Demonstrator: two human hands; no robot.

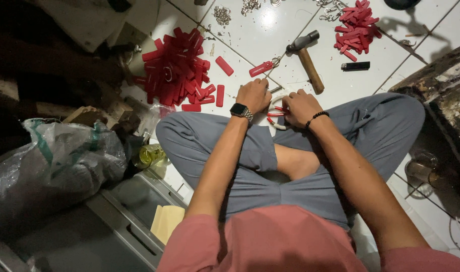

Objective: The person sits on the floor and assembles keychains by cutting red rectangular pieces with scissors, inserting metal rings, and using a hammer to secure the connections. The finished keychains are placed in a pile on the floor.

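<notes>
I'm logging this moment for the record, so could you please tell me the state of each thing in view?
Left hand: closed, knuckles up, resting on the floor.
Right hand: pinching red strips at a white ring.
Hammer: lying flat, untouched.
Red tag with key ring: assembled, lying apart.
Left red pile: heaped loosely.
Black lighter: lying flat.

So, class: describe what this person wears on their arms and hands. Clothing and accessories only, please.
Both arms are bare below short pink sleeves. The left hand has a wristwatch behind it, with a dark square face and a silvery metal link band. The right hand has a thin bracelet of dark beads at the wrist. No gloves; no rings can be made out on the fingers.
</notes>
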